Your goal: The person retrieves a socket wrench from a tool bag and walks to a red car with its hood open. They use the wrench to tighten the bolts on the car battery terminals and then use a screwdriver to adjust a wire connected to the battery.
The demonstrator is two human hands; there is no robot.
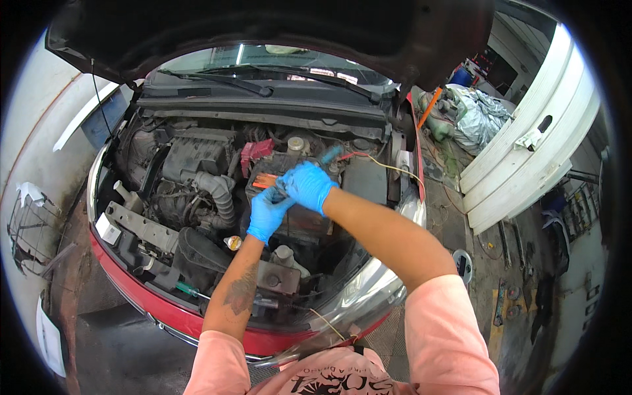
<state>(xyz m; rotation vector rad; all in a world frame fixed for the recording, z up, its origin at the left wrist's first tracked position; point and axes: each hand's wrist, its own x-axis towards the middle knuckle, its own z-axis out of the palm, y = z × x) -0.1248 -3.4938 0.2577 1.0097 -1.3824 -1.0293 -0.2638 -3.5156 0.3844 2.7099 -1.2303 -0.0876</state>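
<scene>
- The left hand (266,212), in a blue glove, reaches over the open engine bay (191,217) from the near side, its fingers curled in toward the right hand.
- The right hand (307,187), also in a blue glove, meets it slightly farther and to the right, fingers bent; whether either one grips anything between the fingertips I cannot tell.
- The orange piece (265,180) lies just left of the right hand's fingers and on the far side of the left hand; whether they touch it is unclear.
- A red cover (256,151) sits beyond it, slightly left.
- A blurred blue-green object (331,155) is on the far right of the hands, near a yellow wire (396,169) running right.
- A ribbed grey hose (221,197) stands left of the hands.
</scene>
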